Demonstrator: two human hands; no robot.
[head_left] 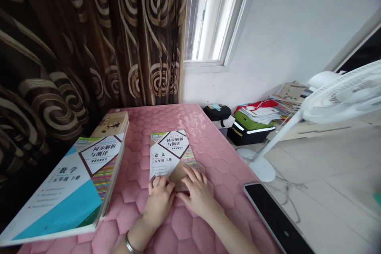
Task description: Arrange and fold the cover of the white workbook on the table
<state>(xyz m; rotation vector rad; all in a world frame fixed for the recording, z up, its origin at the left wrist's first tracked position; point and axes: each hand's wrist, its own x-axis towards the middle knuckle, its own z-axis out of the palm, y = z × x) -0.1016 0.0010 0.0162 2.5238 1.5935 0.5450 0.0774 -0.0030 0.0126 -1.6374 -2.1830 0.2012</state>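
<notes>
A thin workbook (171,152) with a white and brown cover lies flat on the pink quilted table cover (205,127). My left hand (159,200) rests at the book's near left corner, fingers curled on the edge. My right hand (196,192) lies on the book's near right part, fingers stretched flat over the cover. A bracelet sits on my left wrist (129,243).
A stack of workbooks (71,186) with a blue and white cover lies at the left, another book (111,123) behind it. A dark phone (275,216) lies at the table's right edge. A white fan (336,99) stands right; clutter (256,121) sits below the window. A brown curtain (74,39) hangs behind.
</notes>
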